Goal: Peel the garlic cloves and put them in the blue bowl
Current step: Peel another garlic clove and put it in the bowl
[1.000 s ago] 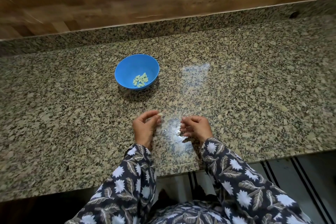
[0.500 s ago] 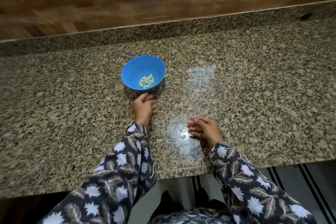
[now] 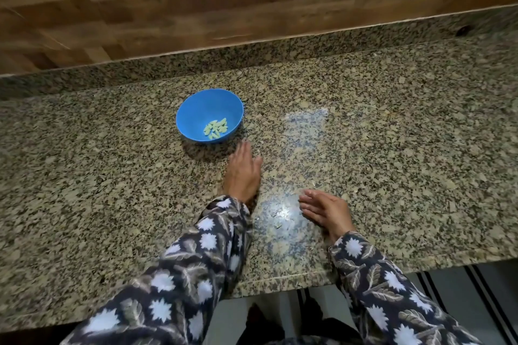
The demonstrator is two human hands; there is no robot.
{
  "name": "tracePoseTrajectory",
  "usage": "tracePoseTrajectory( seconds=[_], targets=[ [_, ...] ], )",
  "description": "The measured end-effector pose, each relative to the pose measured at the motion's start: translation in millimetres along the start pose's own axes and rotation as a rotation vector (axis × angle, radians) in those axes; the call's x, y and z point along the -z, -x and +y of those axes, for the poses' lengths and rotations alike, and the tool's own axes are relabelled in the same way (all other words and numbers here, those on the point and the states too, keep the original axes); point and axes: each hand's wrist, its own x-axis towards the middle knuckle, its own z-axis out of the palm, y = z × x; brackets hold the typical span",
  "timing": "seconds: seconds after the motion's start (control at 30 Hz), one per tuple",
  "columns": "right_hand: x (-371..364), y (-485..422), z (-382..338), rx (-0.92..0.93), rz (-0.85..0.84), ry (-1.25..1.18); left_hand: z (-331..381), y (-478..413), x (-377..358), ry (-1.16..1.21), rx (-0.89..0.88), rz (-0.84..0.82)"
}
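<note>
Left hand [image 3: 243, 173] now stretched further forward than half second ago, fingers uncurled. Back of hand up, fingers straight and close together, tips just beside near right side of blue bowl [image 3: 193, 109]; contact cannot be told through blur. Right hand [image 3: 326, 210] rests on counter [image 3: 392, 134], fingers relaxed and side by side, pointing left, pinching nothing. Peeled garlic cloves [image 3: 215, 128] heaped in bowl bottom. Tiny scraps [image 3: 276, 214] on counter between hands.

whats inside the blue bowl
A heap of pale peeled garlic cloves lies on the floor of the blue bowl, toward its near right side. Nothing covers the bowl; the left hand is short of it. Anything beneath the heap and the near inner wall are hidden.
</note>
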Motion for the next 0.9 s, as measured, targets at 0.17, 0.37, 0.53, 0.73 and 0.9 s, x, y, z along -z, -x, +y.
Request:
tracePoseTrajectory(
  seconds=[0.17, 0.37, 0.53, 0.73, 0.9],
  targets=[
    [20, 0, -1, -0.051, -0.011, -0.100, -6, -49, -10, -0.118, 0.078, -0.077],
    [27, -1, -2, -0.068, -0.027, -0.137, -11, -33, -19, -0.299, -0.259, -0.245],
    [23, 0, -3, -0.056, 0.001, -0.111, -13, 56, -31, -0.294, -0.515, -0.378],
    [20, 3, -1, -0.006, 0.044, -0.091, -36, 94, 0, 0.246, -0.085, 0.197],
    [16, 3, -1, 0.005, 0.056, -0.092, -70, 99, 15, 0.046, 0.129, 0.270]
  ],
)
